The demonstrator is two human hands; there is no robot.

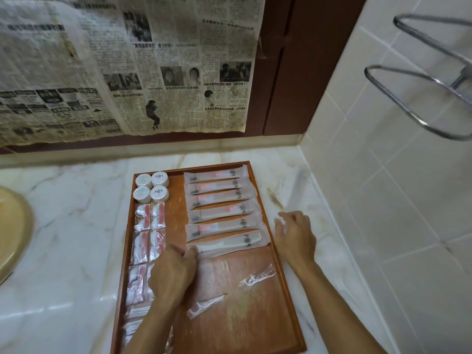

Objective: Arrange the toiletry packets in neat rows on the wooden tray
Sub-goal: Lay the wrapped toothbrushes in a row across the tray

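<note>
A wooden tray (255, 297) lies on the marble counter. Several long toothbrush packets (219, 198) form a column on its right half. The nearest one, a comb packet (229, 245), has its left end pinched in my left hand (173, 272). My right hand (296, 233) hovers with spread fingers just outside the tray's right rim, holding nothing. Several round white soap packs (152, 187) sit at the tray's far left corner. Small red-and-white packets (148, 231) run down the left side. Two clear floss-pick packets (207, 304) (258, 275) lie loose on the bare near part.
The marble counter (63, 238) surrounds the tray. A beige basin edge (12, 233) is at the far left. Old newspaper (122, 65) hangs on the back wall. The tiled wall (383, 200) on the right carries chrome rails (421, 98).
</note>
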